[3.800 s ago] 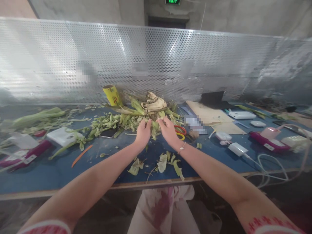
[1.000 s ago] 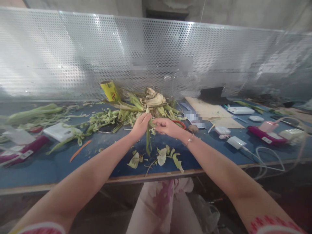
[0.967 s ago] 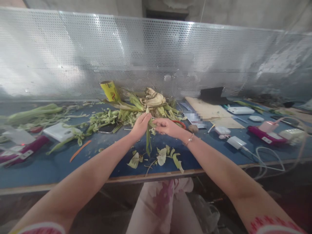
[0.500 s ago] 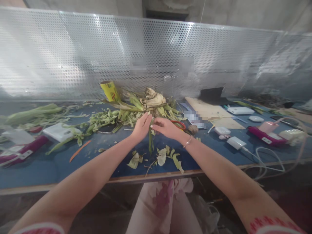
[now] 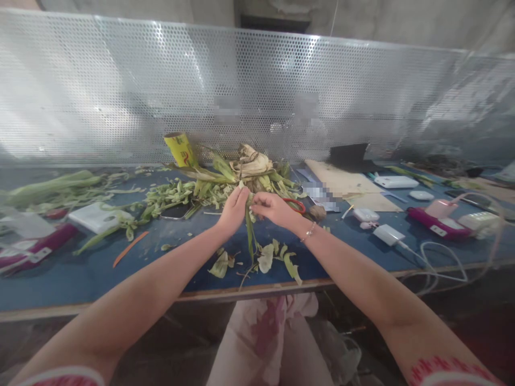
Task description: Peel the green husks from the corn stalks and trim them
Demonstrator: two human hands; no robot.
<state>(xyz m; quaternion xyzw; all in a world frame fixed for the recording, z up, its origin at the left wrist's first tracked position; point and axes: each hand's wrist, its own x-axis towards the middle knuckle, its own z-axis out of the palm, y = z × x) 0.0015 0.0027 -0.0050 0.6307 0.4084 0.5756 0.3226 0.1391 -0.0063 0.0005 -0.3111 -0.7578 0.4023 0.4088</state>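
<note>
Green stalks (image 5: 66,182): on my feed they lie at the far left of the blue surface (image 5: 60,289), small scraps around them.
Left power strip (image 5: 64,237): purple, at the left, nearer than the stalks.
White box (image 5: 90,215): just right of that power strip; a green stem lies along its near right side.
Orange strip (image 5: 129,249): flat, to the near right of the box.
Yellow tube (image 5: 181,150): tilted, on the far side by the perforated screen (image 5: 257,80).
Green heap (image 5: 173,195): spread rightward from the near side of the tube, with a phone (image 5: 175,212) at its near edge.
Left hand (image 5: 233,210): in the middle, fingers pressed together, pinching a leaf strip (image 5: 250,236).
Leaf strip: hangs between the two hands; I cannot tell whether its lower end touches the surface.
Husk bundle (image 5: 253,161): pale and dry, beyond the hands.
Loose leaves (image 5: 265,258): scattered at the near edge, below the hands.
Right hand (image 5: 273,209): just right of the left one, fingers curled close to the upper part of the strip; I cannot tell whether they pinch it. I see a bracelet (image 5: 309,231) on the wrist.
Red loop (image 5: 302,204): just beyond the right hand, partly hidden from me.
Cardboard (image 5: 341,185): far right of the hands.
Charger (image 5: 388,235): white, nearer, with a cable (image 5: 424,260).
Right power strip (image 5: 434,222): purple, right of the charger.
</note>
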